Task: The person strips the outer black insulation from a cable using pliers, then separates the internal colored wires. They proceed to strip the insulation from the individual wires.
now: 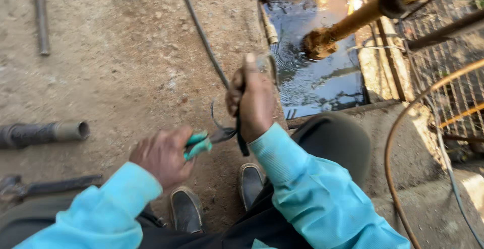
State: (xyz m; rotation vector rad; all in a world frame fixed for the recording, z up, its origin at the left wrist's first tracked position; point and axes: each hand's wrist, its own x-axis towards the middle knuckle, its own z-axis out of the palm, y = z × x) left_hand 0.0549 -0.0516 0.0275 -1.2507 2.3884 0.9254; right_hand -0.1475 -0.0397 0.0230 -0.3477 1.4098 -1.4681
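My left hand [162,156] grips pliers with green handles [199,144], their jaws pointing right toward a thin black cable. My right hand [252,100] is closed around that black cable [241,133], holding it upright; a loop of it curves just left of the hand. Both arms wear light blue sleeves. My two black shoes [186,209] rest on the dirt below the hands.
A water-filled rectangular pit [312,72] lies ahead right, with a rusty pipe [348,24] dipping toward it. A metal pipe [43,133] and a dark tool [50,186] lie at the left. A long rod [201,32] crosses the dirt. Curved hose and wire mesh [448,87] are at right.
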